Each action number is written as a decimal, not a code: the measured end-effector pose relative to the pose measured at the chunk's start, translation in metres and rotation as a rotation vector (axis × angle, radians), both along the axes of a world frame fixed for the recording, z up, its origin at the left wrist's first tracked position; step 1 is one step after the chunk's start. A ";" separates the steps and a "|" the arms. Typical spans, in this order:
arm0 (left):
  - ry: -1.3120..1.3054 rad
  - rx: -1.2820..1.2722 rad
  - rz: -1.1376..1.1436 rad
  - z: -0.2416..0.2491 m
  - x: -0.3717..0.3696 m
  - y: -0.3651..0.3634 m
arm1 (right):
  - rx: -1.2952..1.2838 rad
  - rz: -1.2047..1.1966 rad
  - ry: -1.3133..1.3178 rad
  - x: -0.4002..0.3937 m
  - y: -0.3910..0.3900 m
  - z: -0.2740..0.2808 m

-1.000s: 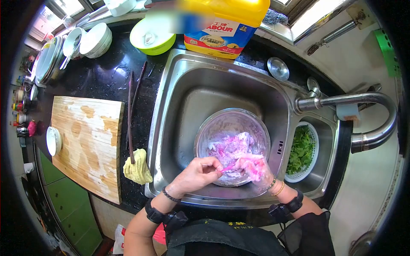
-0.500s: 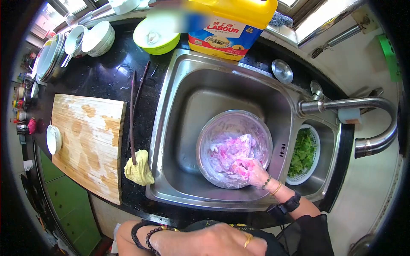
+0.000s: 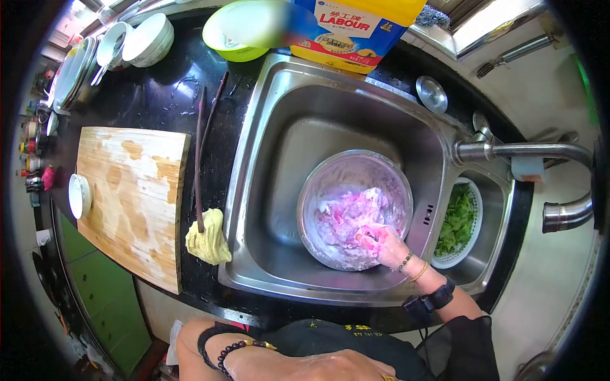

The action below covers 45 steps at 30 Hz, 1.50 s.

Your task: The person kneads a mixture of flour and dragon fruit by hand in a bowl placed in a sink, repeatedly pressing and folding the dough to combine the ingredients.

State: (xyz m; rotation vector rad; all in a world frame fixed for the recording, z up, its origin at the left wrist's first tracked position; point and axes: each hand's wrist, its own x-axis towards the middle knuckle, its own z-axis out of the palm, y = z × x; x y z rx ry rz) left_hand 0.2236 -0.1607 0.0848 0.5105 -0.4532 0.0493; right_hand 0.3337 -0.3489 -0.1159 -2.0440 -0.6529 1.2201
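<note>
My right hand [image 3: 384, 245] is down in a metal bowl [image 3: 310, 173] that stands in the large sink basin. Its fingers are curled into pinkish pieces that look like raw meat [image 3: 356, 206], coated in wet white powder. The same white coating smears the bowl's inner wall and my fingers. My left hand [image 3: 343, 367] is at the bottom edge in front of my body, back upward. Its fingers are mostly hidden or cut off, and it is away from the bowl.
Around the bowl is the steel sink [image 3: 273, 165]; a faucet [image 3: 534, 151] arches at right. Leafy greens [image 3: 459, 219] lie in a white colander in the small basin. To the left are a cutting board [image 3: 130, 203], a yellow cloth [image 3: 208, 240] and sticks. A yellow jug [image 3: 349, 38] stands behind.
The view has shifted slightly, so the sink and bowl sit higher and further right. My right hand stays in the pieces in the bowl. My left hand has dropped lower, with its fingers mostly out of sight.
</note>
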 end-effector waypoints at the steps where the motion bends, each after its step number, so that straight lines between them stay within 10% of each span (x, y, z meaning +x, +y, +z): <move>1: 0.002 -0.002 0.001 -0.002 -0.001 0.000 | -0.028 0.016 -0.021 0.000 0.001 0.002; 5: 0.109 0.370 -0.136 -0.025 0.007 0.031 | -0.035 -0.089 0.106 0.001 0.003 0.005; 10: 0.656 1.101 0.315 -0.107 0.012 0.018 | -0.067 0.119 -0.212 0.003 0.000 0.000; 12: 0.716 1.144 0.347 -0.146 0.010 0.007 | -0.062 0.115 -0.249 0.002 -0.004 -0.008; 14: 0.852 1.120 0.312 -0.172 0.008 -0.002 | -0.044 -0.269 0.353 0.003 0.012 0.014; 24: 0.652 1.561 0.433 -0.201 0.008 -0.022 | 0.158 -0.248 0.523 -0.011 0.022 -0.006; 37: 0.700 1.507 0.508 -0.218 0.002 -0.010 | 0.168 -0.180 0.319 -0.011 0.021 -0.013; 45: 0.961 1.034 -0.007 -0.231 0.003 -0.021 | 0.175 0.077 -0.225 -0.018 0.030 -0.004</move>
